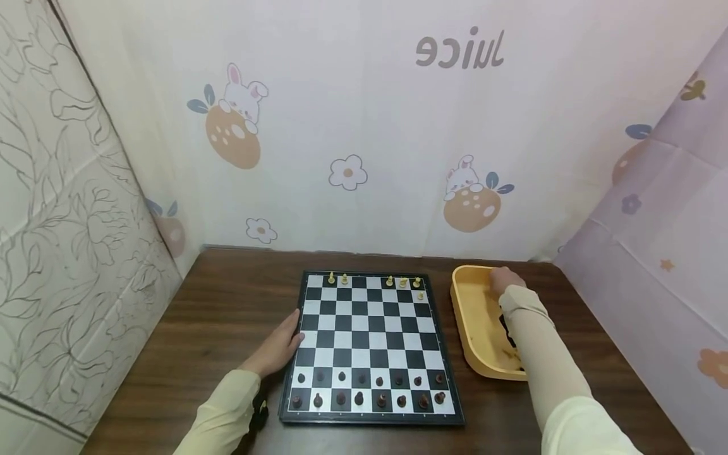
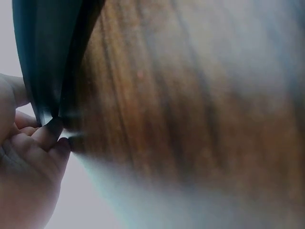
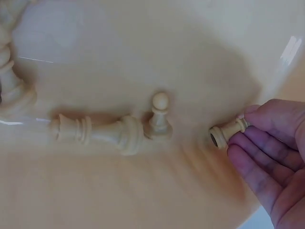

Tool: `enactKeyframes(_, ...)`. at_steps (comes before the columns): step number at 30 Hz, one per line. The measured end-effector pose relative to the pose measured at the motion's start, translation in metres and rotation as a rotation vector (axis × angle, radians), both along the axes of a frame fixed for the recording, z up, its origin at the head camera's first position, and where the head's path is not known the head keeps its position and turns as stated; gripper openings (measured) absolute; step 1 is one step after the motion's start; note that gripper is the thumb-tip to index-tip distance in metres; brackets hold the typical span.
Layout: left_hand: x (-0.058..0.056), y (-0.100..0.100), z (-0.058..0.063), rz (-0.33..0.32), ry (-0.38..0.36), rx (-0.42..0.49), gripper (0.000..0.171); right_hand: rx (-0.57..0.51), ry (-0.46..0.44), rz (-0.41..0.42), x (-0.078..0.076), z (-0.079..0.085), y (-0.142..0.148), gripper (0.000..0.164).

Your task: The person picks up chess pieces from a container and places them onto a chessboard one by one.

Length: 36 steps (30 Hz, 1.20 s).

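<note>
Dark pieces [image 1: 359, 398] fill the board's [image 1: 361, 323] near-edge rows; six light pieces [image 1: 389, 282] stand farther; others lie in the tray [image 1: 474, 316]. The right hand [image 1: 505, 280] pinches one; the left hand [image 1: 275, 347] grips the left edge.

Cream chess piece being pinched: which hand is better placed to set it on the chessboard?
Right, I'd judge: the right hand pinches the cream chess piece at the yellow tub, while the left hand grips the left edge of the chessboard.
</note>
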<state>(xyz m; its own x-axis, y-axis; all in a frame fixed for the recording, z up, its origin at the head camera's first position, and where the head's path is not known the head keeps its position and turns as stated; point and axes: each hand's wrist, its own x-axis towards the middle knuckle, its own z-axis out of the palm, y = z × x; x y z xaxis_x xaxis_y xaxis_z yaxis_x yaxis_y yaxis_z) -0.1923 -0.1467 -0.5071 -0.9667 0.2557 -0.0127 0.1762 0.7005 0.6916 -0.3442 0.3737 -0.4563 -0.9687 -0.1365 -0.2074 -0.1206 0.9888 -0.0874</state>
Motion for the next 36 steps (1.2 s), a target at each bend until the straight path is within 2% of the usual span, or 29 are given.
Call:
enactKeyframes(4,0.000,0.001,0.000,0.006,0.004,0.002,0.059,-0.012,0.026,-0.020,0.003,0.007,0.001,0.009)
enactKeyframes(9,0.001,0.003,-0.001,0.013,-0.010,0.002,0.060,-0.059,-0.005,-0.070,0.011,0.015,0.001,0.009)
enactKeyframes(17,0.002,0.003,0.000,0.019,-0.041,0.003,0.061,-0.194,-0.011,-0.049,0.017,0.025,0.009,0.044)
enactKeyframes(20,0.002,0.003,0.001,0.021,-0.041,-0.003,0.061,-0.212,-0.010,-0.033,0.016,0.028,0.012,0.039)
enactKeyframes(24,0.002,0.003,0.002,0.020,-0.040,-0.002,0.061,-0.198,0.013,-0.003,0.014,0.032,0.014,0.025)
enactKeyframes(36,0.002,0.002,0.003,0.003,-0.033,0.006,0.061,-0.243,0.021,0.016,0.008,0.052,0.011,0.014)
